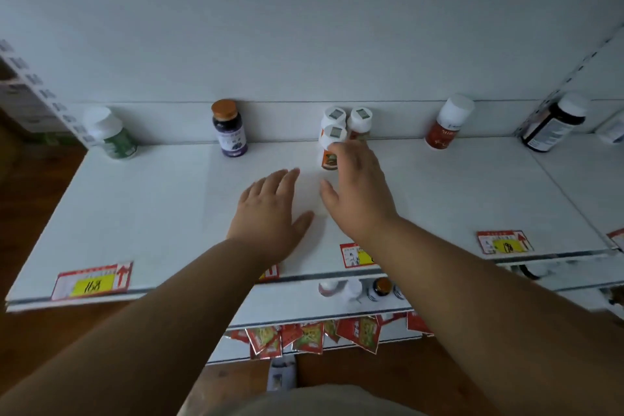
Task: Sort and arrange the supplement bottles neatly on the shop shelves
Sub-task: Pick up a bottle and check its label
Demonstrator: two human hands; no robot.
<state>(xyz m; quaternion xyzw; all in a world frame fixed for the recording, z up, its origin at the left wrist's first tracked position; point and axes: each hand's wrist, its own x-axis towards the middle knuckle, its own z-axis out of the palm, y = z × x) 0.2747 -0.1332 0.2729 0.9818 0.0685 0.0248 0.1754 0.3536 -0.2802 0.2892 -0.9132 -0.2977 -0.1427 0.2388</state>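
head view | left hand (270, 209) flat and spread on white shelf (152, 213), holding nothing | right hand (358, 192) open, fingertips at front orange bottle (331, 149) of three clustered mid-shelf, not gripping it

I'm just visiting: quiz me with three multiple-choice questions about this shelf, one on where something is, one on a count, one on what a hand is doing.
1. Where does the purple bottle with the brown cap stand?
A. Against the back wall, left of the orange cluster
B. At the shelf's front edge
C. On the floor

2. How many white-capped orange bottles form the middle cluster?
A. One
B. Three
C. Five

3. What is the left hand doing?
A. Holding a bottle
B. Spread open, holding nothing
C. Gripping a price tag

Answers: 1 A, it stands by the back panel; 2 B, three caps show together; 3 B, its fingers are spread, nothing in them.
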